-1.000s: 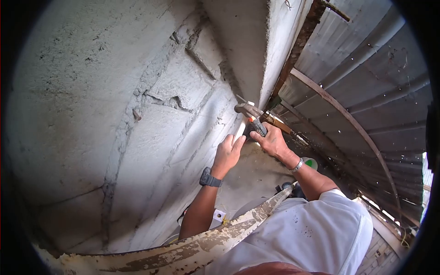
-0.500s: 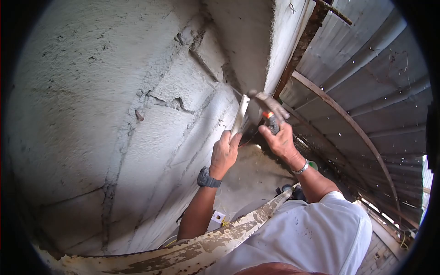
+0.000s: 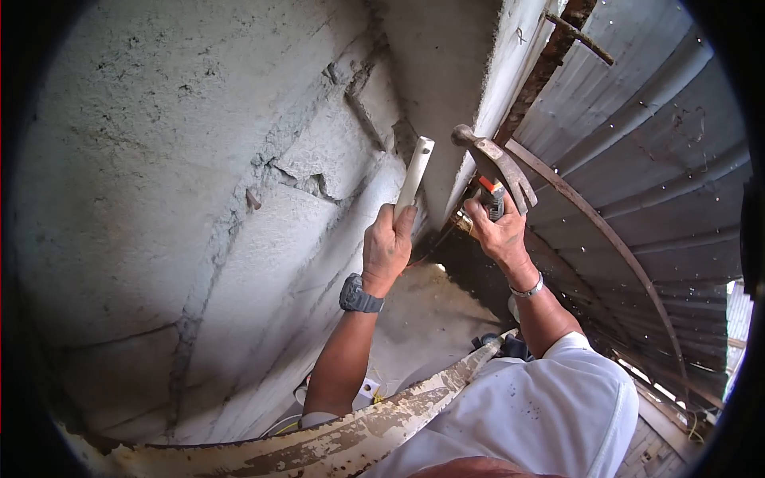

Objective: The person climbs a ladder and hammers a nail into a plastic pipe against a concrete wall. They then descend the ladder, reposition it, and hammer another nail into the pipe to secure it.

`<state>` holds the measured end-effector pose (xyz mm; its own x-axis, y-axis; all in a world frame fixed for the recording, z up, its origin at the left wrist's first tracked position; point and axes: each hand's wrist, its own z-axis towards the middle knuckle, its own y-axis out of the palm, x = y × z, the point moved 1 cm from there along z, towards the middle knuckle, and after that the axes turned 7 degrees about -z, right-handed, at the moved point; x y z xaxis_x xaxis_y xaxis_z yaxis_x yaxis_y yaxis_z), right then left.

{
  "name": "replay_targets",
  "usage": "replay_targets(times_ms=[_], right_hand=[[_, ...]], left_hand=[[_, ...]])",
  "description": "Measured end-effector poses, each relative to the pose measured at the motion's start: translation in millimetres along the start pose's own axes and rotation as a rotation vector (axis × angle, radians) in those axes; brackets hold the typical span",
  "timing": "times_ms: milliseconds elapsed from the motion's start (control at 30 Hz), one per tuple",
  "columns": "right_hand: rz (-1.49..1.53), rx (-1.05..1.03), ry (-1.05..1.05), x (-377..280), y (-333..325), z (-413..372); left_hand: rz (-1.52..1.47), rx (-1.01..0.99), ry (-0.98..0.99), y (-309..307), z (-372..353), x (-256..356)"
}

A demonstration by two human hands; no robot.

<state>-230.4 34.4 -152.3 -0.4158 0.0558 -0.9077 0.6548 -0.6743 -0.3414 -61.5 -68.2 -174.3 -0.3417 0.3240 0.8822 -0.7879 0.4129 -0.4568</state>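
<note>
My left hand is wrapped round the lower end of a short white tube, which points up and has a small dark hole near its top. To the right, my right hand grips the black and orange handle of a claw hammer. The hammer's metal head is apart from the tube, its round face toward the upper left and its claw toward the lower right. A dark watch is on my left wrist and a metal band on my right.
A rough, cracked concrete wall fills the left. Corrugated metal sheets with a curved rusty bar stand at the right. A beam with peeling paint crosses below, near a white box.
The hammer has moved right and away from the top of the tube. The tube and my left hand are slightly higher in view, and the view itself has shifted a little.
</note>
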Motion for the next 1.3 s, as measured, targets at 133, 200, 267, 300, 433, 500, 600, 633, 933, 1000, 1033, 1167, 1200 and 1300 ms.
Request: replay_targets(times_ms=[133,200,267,300,433,500,600,633,933,1000,1033,1167,1200,1300], right_hand=[[0.060,-0.037,0.029,-3,4,0],[0.060,-0.023,-0.011,-3,6,0],[0.061,-0.008,-0.052,-5,4,1],[0.048,-0.054,-0.137,-10,0,3],[0.173,-0.004,-0.502,-17,2,10],[0.036,0.073,-0.500,-26,12,9],[-0.374,-0.143,-0.089,22,35,10],[-0.308,-0.162,-0.098,23,34,7],[0.071,-0.006,-0.486,-42,-7,23],[0.002,-0.059,-0.378,-32,-5,19],[0.001,-0.064,-0.376,-25,-2,17],[0.009,0.014,-0.462,-34,-5,17],[-0.023,0.057,-0.505,-42,-6,18],[-0.010,0.095,-0.396,-31,11,16]], left_hand=[[-0.022,-0.013,-0.022,-3,3,7],[-0.016,-0.008,-0.012,-1,4,6],[-0.010,-0.002,-0.002,-1,6,7],[-0.038,0.003,-0.028,-2,8,9],[-0.063,0.019,-0.012,1,15,-2],[-0.089,0.019,-0.020,5,14,-9],[-0.115,0.042,-0.026,10,12,-9],[-0.109,0.067,-0.028,11,14,-7],[-0.027,0.031,-0.077,6,-1,46],[0.006,0.011,-0.081,5,2,39],[0.005,0.013,-0.086,4,4,34],[0.020,0.011,-0.052,4,11,28],[0.010,0.023,-0.046,5,11,29],[-0.025,0.030,-0.110,5,9,41]])
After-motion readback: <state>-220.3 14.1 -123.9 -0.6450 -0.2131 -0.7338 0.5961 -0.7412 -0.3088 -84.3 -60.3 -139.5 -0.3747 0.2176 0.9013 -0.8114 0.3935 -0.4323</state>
